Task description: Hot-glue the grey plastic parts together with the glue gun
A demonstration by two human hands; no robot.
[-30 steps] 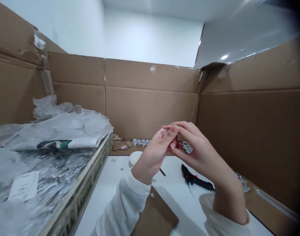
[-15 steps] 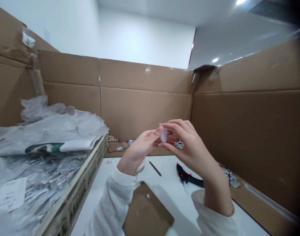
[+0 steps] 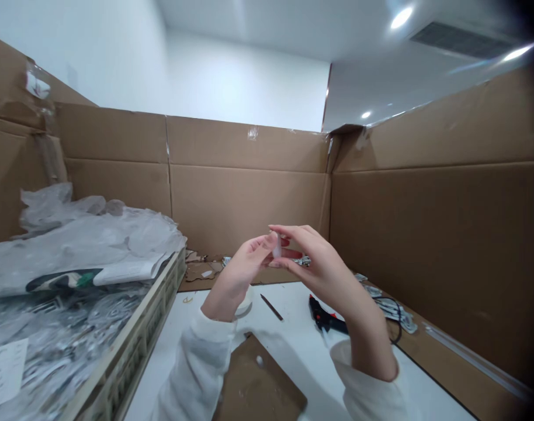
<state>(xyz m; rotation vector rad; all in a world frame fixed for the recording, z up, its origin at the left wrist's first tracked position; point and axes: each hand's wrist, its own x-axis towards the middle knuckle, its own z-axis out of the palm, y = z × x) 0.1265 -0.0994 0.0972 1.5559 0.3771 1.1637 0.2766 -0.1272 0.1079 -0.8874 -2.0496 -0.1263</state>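
Note:
A small, pale, translucent oval piece [image 3: 277, 247] is held up in front of the back cardboard wall, its exact kind too small to make out. My left hand [image 3: 248, 263] pinches it from the left, thumb against its face. From the right, my right hand [image 3: 322, 260] grips it between thumb at the bottom and fingertips at the top. Below the hands, a brown board [image 3: 262, 380] lies on the white table with a small whitish blob [image 3: 259, 361] on it. A black glue gun [image 3: 328, 320] rests under my right forearm.
At left stands a plastic crate [image 3: 131, 345] full of bagged metallic-looking parts, with clear plastic bags [image 3: 96, 228] heaped on top. A dark pencil-like stick [image 3: 271, 307] and a white round item [image 3: 244, 305] lie on the table. Cardboard walls [image 3: 249, 199] enclose the back and sides.
The view has tilted up and shifted slightly right, so everything appears lower and farther left. Both hands keep hold of the pale piece, with little change in grip.

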